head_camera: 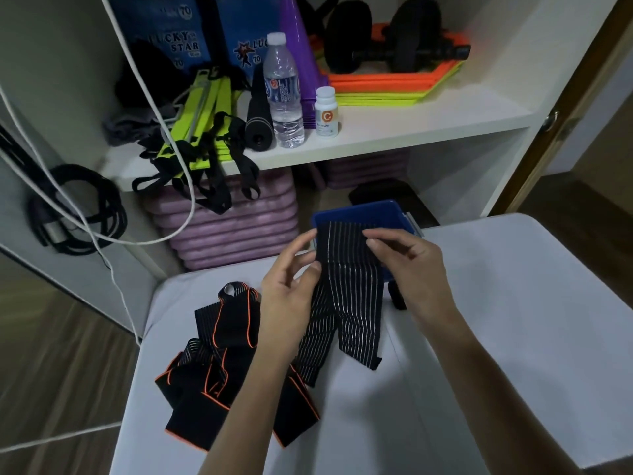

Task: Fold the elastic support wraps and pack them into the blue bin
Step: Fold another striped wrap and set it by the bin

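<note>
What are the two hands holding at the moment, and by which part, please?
Both hands hold the striped wrap at its folded top: left hand on the left edge, right hand pinching the right corner.

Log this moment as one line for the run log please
both hands: left hand and right hand pinch black white-striped elastic wrap | orange-trimmed black wraps: on table | blue plastic bin: behind
</note>
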